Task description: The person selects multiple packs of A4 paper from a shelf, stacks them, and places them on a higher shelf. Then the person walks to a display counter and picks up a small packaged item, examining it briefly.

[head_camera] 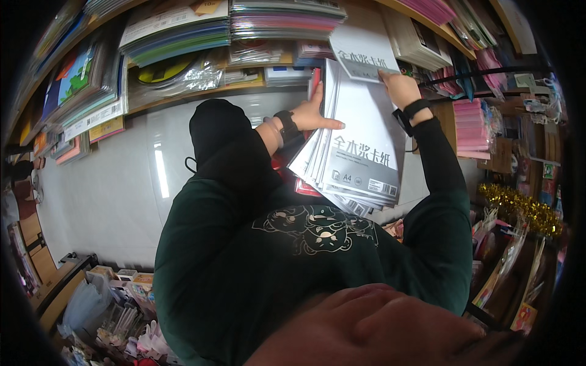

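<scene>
A fanned stack of white A4 card-paper packs (366,116) in clear wrap with grey printed bands stands before my chest. My left hand (311,112) grips its left edge, thumb across the front pack and fingers behind. My right hand (403,89) pinches the lower right corner of another white card-paper pack (359,48), thumb and finger at its grey band. That pack overlaps the top of the stack, and its far end lies at the shelf opening. Something red (307,187) shows partly beneath the stack; its shape is mostly hidden.
Shelves ahead carry piles of coloured paper packs (284,23), with a white block of packs (423,41) right of the held one. Pink packs (471,128) and gold tinsel (522,206) are at right. Pale floor tiles (110,183) show at left, and crowded goods (123,315) lie behind.
</scene>
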